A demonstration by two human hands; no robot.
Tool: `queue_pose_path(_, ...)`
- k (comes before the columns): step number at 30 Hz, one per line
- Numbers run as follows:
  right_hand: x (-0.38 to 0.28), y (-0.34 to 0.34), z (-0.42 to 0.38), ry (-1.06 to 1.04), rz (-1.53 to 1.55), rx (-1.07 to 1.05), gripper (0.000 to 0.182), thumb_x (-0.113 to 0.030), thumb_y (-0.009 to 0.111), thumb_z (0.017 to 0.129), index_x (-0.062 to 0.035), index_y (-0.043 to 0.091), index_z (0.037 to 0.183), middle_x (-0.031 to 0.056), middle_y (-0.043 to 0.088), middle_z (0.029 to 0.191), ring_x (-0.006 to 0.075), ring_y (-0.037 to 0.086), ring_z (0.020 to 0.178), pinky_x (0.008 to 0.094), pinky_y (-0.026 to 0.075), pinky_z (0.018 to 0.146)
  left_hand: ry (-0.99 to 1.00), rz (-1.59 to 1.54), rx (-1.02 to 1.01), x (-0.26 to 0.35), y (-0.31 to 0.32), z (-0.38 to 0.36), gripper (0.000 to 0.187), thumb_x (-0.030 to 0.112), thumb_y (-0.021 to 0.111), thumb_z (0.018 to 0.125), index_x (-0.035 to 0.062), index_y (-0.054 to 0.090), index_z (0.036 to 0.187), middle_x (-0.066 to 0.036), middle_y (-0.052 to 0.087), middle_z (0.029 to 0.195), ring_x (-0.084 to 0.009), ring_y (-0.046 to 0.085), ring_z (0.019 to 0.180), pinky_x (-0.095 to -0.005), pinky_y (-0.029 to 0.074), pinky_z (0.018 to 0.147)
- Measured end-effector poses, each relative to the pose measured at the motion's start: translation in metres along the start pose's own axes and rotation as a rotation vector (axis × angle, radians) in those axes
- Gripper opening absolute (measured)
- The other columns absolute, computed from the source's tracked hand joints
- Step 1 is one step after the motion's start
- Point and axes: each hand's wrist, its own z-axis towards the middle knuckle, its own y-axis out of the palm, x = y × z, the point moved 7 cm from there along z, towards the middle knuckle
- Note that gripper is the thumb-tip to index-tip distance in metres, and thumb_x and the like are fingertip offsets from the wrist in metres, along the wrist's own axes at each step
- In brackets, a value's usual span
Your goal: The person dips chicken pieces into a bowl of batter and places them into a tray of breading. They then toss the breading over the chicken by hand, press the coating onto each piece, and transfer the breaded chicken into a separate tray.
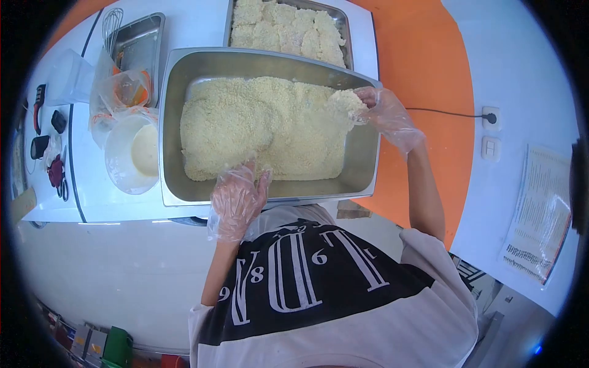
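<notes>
A deep steel pan holds a thick bed of pale breadcrumbs. In a clear plastic glove, my right hand grips a crumb-coated piece of food at the pan's right end. What lies under that coating is hidden. My left hand, gloved likewise, rests over the near rim with its fingers apart and the tips by the crumbs. It holds nothing that I can see.
Behind the pan, a steel tray carries several coated pieces. To the left stand a tub of pale batter, a plastic bag, a shallow tray and a whisk. A cable plugs into a wall socket at right.
</notes>
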Motion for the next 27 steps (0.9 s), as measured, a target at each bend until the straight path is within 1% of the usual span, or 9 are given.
queue_pose_path(5,-0.016,-0.01,0.011,-0.046,0.01,-0.099,0.045,-0.002,0.079,0.088,0.0038,0.074,0.132,0.0096,0.079,0.116,0.0178,0.073,0.106,0.0332,0.056,0.098,-0.035,-0.034,-0.04,0.0,-0.003,-0.001,0.049,0.048,0.066,0.102,0.0079,0.077,0.129,-0.013,0.071,0.085,-0.0335,0.072,0.077,-0.0454,0.059,0.068)
queue_pose_path(8,-0.057,-0.021,0.016,-0.112,0.001,-0.125,0.044,0.001,0.079,0.087,0.0041,0.074,0.131,0.0098,0.08,0.114,0.0182,0.074,0.104,0.0335,0.058,0.095,-0.057,-0.012,-0.054,-0.002,0.002,-0.001,0.046,0.048,0.067,0.102,0.0072,0.077,0.121,-0.017,0.069,0.085,-0.0348,0.069,0.075,-0.0472,0.057,0.065)
queue_pose_path(12,-0.112,-0.049,0.041,-0.211,-0.09,-0.108,0.044,0.003,0.079,0.086,0.0054,0.073,0.13,0.0116,0.079,0.117,0.0197,0.073,0.108,0.0331,0.057,0.097,-0.04,-0.016,-0.069,-0.003,0.003,0.0,0.046,0.046,0.067,0.102,0.0087,0.076,0.128,-0.018,0.07,0.088,-0.0353,0.07,0.077,-0.0473,0.057,0.066)
queue_pose_path(15,-0.132,-0.069,0.091,-0.335,-0.082,-0.138,0.049,-0.001,0.08,0.085,0.004,0.072,0.133,0.0139,0.077,0.123,0.021,0.071,0.116,0.0354,0.056,0.102,-0.053,-0.028,-0.032,-0.001,0.0,0.001,0.045,0.044,0.067,0.102,0.0105,0.076,0.13,-0.017,0.071,0.088,-0.0356,0.07,0.08,-0.0473,0.058,0.067)
queue_pose_path(18,-0.154,-0.074,0.15,-0.42,-0.227,-0.063,0.052,-0.006,0.085,0.083,0.0025,0.071,0.133,0.0101,0.076,0.12,0.0176,0.07,0.112,0.0337,0.054,0.101,-0.06,-0.02,-0.075,0.001,-0.002,0.005,0.044,0.044,0.068,0.101,0.0108,0.076,0.129,-0.018,0.072,0.09,-0.0359,0.071,0.081,-0.0465,0.059,0.068)
queue_pose_path(19,-0.161,-0.07,0.168,-0.431,-0.217,-0.061,0.052,-0.006,0.085,0.083,0.0025,0.071,0.133,0.0101,0.076,0.12,0.0176,0.07,0.112,0.0337,0.054,0.101,-0.051,-0.025,-0.062,0.002,-0.003,0.006,0.044,0.041,0.069,0.1,0.0093,0.076,0.128,-0.017,0.074,0.088,-0.0382,0.072,0.081,-0.0477,0.062,0.072)
queue_pose_path(21,-0.171,-0.053,0.203,-0.441,-0.231,-0.155,0.054,-0.009,0.085,0.083,0.0036,0.071,0.133,0.0122,0.076,0.122,0.0185,0.069,0.114,0.0334,0.054,0.102,-0.053,0.003,-0.058,0.002,-0.001,0.006,0.043,0.042,0.069,0.099,0.01,0.076,0.127,-0.018,0.072,0.09,-0.038,0.071,0.08,-0.0484,0.06,0.069)
queue_pose_path(25,-0.178,-0.036,0.285,-0.496,-0.275,-0.265,0.052,-0.013,0.084,0.085,0.003,0.071,0.133,0.0107,0.076,0.121,0.0175,0.069,0.11,0.0339,0.054,0.101,-0.074,0.038,-0.102,0.0,0.003,0.003,0.039,0.04,0.069,0.097,0.0105,0.077,0.121,-0.02,0.069,0.091,-0.038,0.069,0.077,-0.0506,0.058,0.064)
queue_pose_path(27,-0.173,-0.026,0.319,-0.367,-0.323,-0.371,0.048,-0.019,0.082,0.09,0.0021,0.072,0.132,0.0086,0.076,0.115,0.0168,0.069,0.104,0.0345,0.055,0.096,-0.07,0.051,-0.096,0.0,0.006,0.001,0.036,0.041,0.07,0.096,0.011,0.077,0.115,-0.019,0.068,0.091,-0.0373,0.068,0.075,-0.051,0.057,0.061)
